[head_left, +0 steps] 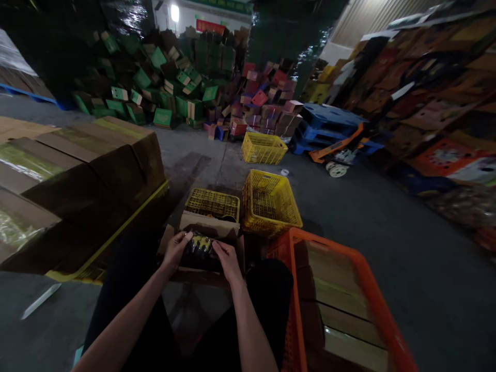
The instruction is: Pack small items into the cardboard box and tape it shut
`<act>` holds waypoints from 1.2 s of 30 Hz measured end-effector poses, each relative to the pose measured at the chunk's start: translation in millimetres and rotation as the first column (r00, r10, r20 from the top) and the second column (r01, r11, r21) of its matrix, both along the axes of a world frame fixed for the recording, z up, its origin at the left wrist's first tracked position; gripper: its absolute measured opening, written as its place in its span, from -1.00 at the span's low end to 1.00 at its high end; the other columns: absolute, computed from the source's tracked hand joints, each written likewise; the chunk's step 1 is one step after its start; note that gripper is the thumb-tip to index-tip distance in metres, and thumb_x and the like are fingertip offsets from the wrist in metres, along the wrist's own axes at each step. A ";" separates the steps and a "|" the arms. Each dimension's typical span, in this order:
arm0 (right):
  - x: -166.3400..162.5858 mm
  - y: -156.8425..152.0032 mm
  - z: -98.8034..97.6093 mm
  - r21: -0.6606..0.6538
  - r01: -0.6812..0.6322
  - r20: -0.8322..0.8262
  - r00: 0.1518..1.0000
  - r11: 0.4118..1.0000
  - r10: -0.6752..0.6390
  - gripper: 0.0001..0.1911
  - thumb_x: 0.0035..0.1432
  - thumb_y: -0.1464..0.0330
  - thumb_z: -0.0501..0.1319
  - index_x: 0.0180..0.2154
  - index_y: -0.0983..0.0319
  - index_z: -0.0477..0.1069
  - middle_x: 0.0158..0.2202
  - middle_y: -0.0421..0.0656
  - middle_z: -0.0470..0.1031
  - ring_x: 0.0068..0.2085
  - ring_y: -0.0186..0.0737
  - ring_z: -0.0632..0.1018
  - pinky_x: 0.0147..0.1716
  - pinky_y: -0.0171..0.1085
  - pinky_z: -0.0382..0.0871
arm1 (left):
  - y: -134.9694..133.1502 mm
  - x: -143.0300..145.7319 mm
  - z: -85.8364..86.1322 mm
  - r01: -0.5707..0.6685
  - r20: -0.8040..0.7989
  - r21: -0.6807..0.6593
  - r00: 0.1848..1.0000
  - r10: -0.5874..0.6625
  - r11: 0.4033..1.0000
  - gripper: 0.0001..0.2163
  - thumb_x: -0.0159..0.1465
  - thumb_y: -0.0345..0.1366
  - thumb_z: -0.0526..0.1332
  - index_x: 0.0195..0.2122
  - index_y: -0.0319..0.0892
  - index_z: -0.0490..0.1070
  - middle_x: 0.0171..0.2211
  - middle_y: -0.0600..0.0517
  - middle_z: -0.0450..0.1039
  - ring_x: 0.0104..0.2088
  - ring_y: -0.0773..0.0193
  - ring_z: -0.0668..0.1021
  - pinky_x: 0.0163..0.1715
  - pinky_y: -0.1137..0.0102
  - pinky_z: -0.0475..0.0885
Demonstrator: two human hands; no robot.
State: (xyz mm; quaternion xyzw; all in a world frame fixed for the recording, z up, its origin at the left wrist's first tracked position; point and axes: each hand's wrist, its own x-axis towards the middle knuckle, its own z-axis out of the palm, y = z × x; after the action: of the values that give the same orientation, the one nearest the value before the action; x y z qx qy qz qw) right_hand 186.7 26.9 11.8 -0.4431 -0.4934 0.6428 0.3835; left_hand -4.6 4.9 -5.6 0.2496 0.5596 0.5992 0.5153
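Near-black trousers (pixel 269 287) cover both legs along the bottom of the frame, too dim to show seams or pattern. The forearms (pixel 134 315) are bare, and the left hand (pixel 176 250) and right hand (pixel 228 257), near the centre, are ungloved.

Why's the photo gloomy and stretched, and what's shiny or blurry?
Head view: weak light, though a lamp glares at top; head view: probably wide-angle stretching, the orange crate splaying cornerward; head view: glints on dark plastic between left hand and right hand; head view: stacked cartons at right look smeared.
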 end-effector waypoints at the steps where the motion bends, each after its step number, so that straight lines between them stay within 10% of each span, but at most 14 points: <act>1: -0.2 0.3 -0.8 0.010 0.012 0.004 1.000 1.000 -0.012 -0.49 0.11 -0.01 0.30 -0.04 0.19 0.60 -0.16 -0.13 0.65 -0.04 0.02 0.56 -0.05 -0.05 0.46 | -0.3 0.9 0.8 -0.005 -0.003 0.012 1.000 0.005 1.000 -0.57 0.01 0.12 0.40 -0.39 -0.19 0.47 -0.53 0.14 0.45 -0.52 0.34 0.47 -0.48 0.51 0.35; 20: 4.1 0.9 -6.2 -0.026 0.132 0.008 0.991 0.991 -0.132 -0.49 0.07 0.00 0.32 -0.08 0.22 0.60 -0.13 -0.08 0.64 -0.07 0.00 0.58 -0.11 -0.12 0.49 | -5.1 5.5 12.8 0.248 0.296 0.027 0.923 -0.245 0.968 -0.48 -0.08 -0.08 0.54 -0.14 -0.23 0.53 -0.29 -0.08 0.61 -0.37 0.17 0.62 -0.29 0.34 0.52; 28: -3.2 -8.4 6.1 -0.129 -0.080 -0.144 0.988 0.988 0.062 -0.42 -0.03 0.11 0.45 0.02 0.15 0.49 -0.02 -0.12 0.60 -0.01 -0.03 0.58 -0.11 -0.13 0.51 | -7.1 4.4 13.6 0.193 0.252 0.025 0.948 -0.193 0.981 -0.57 -0.05 -0.08 0.53 -0.24 -0.21 0.51 -0.37 0.00 0.59 -0.44 0.24 0.60 -0.39 0.41 0.50; 36: 0.6 -1.0 4.6 0.005 0.088 -0.057 0.994 0.996 -0.088 -0.47 -0.09 0.18 0.47 -0.06 0.21 0.53 -0.09 -0.09 0.62 -0.03 0.00 0.58 0.04 -0.07 0.41 | -4.0 5.2 7.7 0.190 0.364 -0.068 0.919 -0.153 0.979 -0.50 0.14 0.02 0.41 0.03 -0.11 0.46 0.08 -0.14 0.49 -0.02 0.04 0.59 -0.09 0.22 0.55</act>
State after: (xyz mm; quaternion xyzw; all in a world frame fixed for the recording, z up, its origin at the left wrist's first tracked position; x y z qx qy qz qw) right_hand 187.3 25.9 16.4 -0.4444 -0.4647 0.6358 0.4271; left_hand 0.6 0.9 2.2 0.1583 0.4626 0.5577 0.6708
